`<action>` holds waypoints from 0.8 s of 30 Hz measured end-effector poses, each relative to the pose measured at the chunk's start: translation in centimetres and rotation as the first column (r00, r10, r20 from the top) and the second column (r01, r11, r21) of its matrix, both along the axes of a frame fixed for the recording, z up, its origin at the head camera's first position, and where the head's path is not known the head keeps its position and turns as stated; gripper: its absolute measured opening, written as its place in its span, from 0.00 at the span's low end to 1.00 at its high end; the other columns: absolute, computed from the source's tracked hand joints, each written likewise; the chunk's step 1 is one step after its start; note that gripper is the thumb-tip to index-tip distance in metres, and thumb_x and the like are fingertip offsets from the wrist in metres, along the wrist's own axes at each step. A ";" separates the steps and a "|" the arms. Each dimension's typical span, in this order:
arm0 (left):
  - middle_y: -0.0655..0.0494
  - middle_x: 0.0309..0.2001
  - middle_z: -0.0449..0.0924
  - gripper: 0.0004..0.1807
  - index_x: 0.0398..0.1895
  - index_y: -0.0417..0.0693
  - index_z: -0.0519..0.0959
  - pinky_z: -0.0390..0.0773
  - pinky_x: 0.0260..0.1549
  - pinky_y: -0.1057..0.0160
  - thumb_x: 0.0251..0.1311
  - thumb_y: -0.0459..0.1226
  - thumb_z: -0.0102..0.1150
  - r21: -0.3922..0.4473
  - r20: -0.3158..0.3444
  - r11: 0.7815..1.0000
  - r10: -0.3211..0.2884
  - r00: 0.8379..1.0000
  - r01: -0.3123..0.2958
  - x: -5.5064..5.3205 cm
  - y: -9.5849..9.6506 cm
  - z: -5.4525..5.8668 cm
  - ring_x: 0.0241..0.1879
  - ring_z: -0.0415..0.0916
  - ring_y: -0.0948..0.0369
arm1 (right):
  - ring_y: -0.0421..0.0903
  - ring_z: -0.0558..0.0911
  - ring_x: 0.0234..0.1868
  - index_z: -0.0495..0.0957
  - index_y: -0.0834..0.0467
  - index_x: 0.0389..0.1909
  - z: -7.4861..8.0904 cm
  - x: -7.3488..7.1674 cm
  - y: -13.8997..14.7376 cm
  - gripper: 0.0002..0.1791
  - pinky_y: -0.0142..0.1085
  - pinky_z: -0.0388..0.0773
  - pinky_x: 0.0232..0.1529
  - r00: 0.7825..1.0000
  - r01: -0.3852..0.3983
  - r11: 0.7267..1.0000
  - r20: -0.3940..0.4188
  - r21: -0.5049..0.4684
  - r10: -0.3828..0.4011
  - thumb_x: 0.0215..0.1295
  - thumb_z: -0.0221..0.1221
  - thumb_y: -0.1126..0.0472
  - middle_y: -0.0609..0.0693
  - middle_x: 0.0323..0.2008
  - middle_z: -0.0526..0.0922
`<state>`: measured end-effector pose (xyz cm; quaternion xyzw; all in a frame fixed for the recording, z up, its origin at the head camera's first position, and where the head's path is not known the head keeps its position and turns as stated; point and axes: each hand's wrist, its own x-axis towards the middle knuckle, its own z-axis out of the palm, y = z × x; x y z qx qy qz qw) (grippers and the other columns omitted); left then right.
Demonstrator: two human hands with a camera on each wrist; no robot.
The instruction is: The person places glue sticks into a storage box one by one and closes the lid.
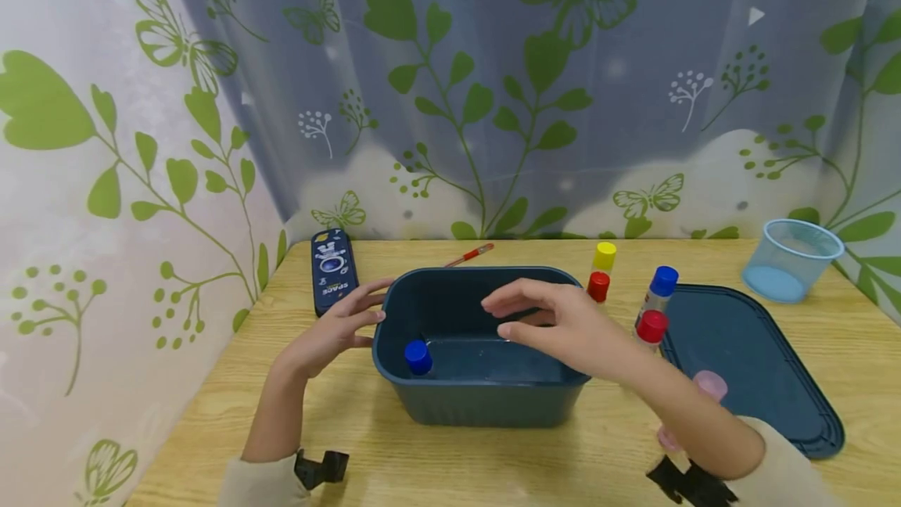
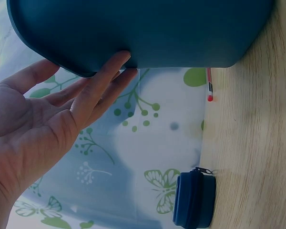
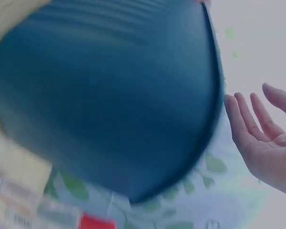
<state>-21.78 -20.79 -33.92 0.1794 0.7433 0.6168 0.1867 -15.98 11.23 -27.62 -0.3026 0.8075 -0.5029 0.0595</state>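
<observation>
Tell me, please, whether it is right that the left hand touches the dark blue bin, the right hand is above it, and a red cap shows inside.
Not quite: the cap inside is blue, not red, as the head view shows; the left hand does touch the dark blue bin, and the right hand is above it.

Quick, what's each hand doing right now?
Left hand: open, fingers touching the dark blue bin.
Right hand: open above the bin, holding nothing.
</observation>
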 end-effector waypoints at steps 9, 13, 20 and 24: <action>0.40 0.68 0.46 0.29 0.70 0.45 0.50 0.66 0.51 0.44 0.69 0.37 0.43 0.000 0.008 1.000 -0.001 1.000 0.001 0.1 0.0 -0.2 0.64 0.50 0.42 | 0.42 0.80 0.43 0.75 0.55 0.51 0.3 3.3 7.5 0.15 0.33 0.76 0.40 0.982 0.174 0.985 -0.079 0.020 -0.172 0.64 0.56 0.63 0.50 0.47 0.78; 0.40 0.68 0.47 0.29 0.70 0.45 0.50 0.66 0.50 0.44 0.69 0.36 0.43 0.005 0.003 1.000 -0.004 1.000 0.004 0.0 0.0 -0.2 0.64 0.50 0.42 | 0.39 0.78 0.45 0.75 0.57 0.51 -0.8 4.1 10.6 0.16 0.29 0.75 0.40 0.955 0.253 0.967 -0.166 0.020 -0.247 0.62 0.56 0.69 0.49 0.47 0.79; 0.40 0.67 0.49 0.28 0.71 0.47 0.50 0.67 0.50 0.44 0.69 0.35 0.42 0.003 0.003 1.000 0.004 1.000 -0.004 -0.1 -0.1 -0.1 0.64 0.51 0.43 | 0.30 0.76 0.44 0.74 0.58 0.53 -3.4 5.0 15.0 0.16 0.24 0.74 0.36 0.888 0.453 0.881 -0.156 0.134 -0.433 0.64 0.56 0.63 0.38 0.47 0.76; 0.41 0.68 0.49 0.29 0.71 0.48 0.50 0.67 0.50 0.44 0.69 0.36 0.43 0.001 0.006 1.000 0.003 1.000 -0.003 -0.1 0.0 -0.1 0.64 0.51 0.43 | 0.28 0.76 0.42 0.73 0.59 0.53 -4.9 5.3 16.6 0.17 0.24 0.74 0.34 0.864 0.503 0.845 -0.135 0.180 -0.485 0.63 0.57 0.61 0.37 0.46 0.76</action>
